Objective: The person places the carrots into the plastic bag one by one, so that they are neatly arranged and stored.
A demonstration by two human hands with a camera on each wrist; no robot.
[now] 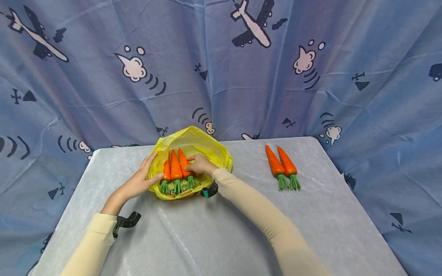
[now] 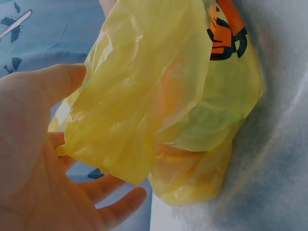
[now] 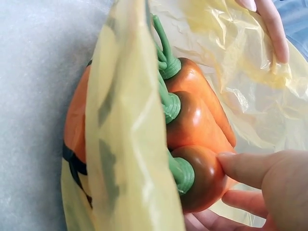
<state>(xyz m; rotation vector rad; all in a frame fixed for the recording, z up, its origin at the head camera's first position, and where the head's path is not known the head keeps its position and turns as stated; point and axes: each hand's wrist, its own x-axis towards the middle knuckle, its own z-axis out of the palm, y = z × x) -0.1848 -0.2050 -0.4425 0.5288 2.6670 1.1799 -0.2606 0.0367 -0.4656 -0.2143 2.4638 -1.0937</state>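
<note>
Left hand (image 1: 139, 183), spread, touches bag (image 1: 193, 138); right hand (image 1: 202, 165) pinches carrot (image 1: 184, 160), long axis forward-left, tip farthest.

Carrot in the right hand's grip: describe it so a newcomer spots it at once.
On the light grey table, find the yellow plastic bag. Three orange carrots show side by side inside. In the head view, take their rightmost carrot, the only one the right hand pinches.

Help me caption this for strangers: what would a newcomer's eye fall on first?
Probably the bright yellow bag, left of centre near the far edge of the table, with three orange carrots side by side inside. The left hand touches its left side; the right hand pinches the rightmost of these. Off to the right, two more carrots lie together.
</note>
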